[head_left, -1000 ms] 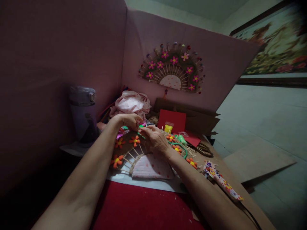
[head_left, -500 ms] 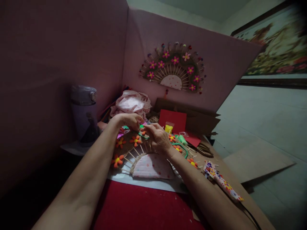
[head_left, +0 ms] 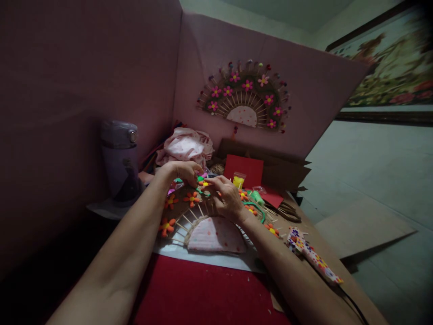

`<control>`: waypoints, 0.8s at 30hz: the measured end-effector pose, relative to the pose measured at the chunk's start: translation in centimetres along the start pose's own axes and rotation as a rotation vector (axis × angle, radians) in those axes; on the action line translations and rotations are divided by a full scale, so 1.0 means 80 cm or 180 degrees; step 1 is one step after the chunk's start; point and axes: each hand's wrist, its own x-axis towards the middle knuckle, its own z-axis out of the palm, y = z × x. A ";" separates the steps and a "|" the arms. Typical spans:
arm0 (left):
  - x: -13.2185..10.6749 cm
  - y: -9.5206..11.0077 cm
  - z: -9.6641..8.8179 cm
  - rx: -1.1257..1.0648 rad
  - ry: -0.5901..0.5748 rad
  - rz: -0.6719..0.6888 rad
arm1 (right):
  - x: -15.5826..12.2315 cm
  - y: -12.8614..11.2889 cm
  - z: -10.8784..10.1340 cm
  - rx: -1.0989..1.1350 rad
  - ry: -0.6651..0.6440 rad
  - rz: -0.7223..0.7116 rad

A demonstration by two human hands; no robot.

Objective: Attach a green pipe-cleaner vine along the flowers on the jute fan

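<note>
A half-round fan craft (head_left: 209, 225) of wooden sticks, twine and a dotted pink cloth centre lies on the table before me, with orange flowers (head_left: 191, 198) along its arc. My left hand (head_left: 182, 172) hovers over the fan's top, fingers curled in a pinch. My right hand (head_left: 226, 197) meets it there, fingers also pinched. Between the fingertips sits a small orange flower piece (head_left: 204, 183) beside a green strip (head_left: 202, 193). Which hand grips the piece is unclear.
A finished fan with pink flowers (head_left: 244, 96) hangs on the pink partition. A purple flask (head_left: 120, 158) stands at left, pink cloth (head_left: 185, 147) and red card (head_left: 244, 170) behind. A patterned glue gun (head_left: 313, 255) lies right, red felt (head_left: 203, 293) near me.
My right hand has lifted from flat on the fan into a pinch and moved slightly toward the left hand. The left hand has stayed nearly still.
</note>
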 end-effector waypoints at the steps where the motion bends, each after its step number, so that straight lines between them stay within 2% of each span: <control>1: 0.000 0.000 0.000 0.0000 -0.0001 -0.0006 | 0.000 -0.001 -0.001 -0.0022 -0.0037 -0.0011; 5: 0.001 0.000 0.000 -0.0002 0.0007 -0.0029 | -0.002 -0.004 0.001 -0.0134 -0.0250 -0.0155; 11: 0.001 -0.002 0.000 -0.0035 -0.0014 -0.0008 | -0.003 -0.002 0.001 -0.0126 -0.0100 -0.0102; 16: 0.002 -0.003 -0.001 -0.0031 0.0030 0.0016 | -0.003 -0.003 0.000 -0.0166 -0.0282 -0.0319; 24: 0.001 -0.002 0.000 -0.0008 0.0088 -0.0017 | -0.004 -0.002 0.004 -0.0209 -0.0255 -0.0182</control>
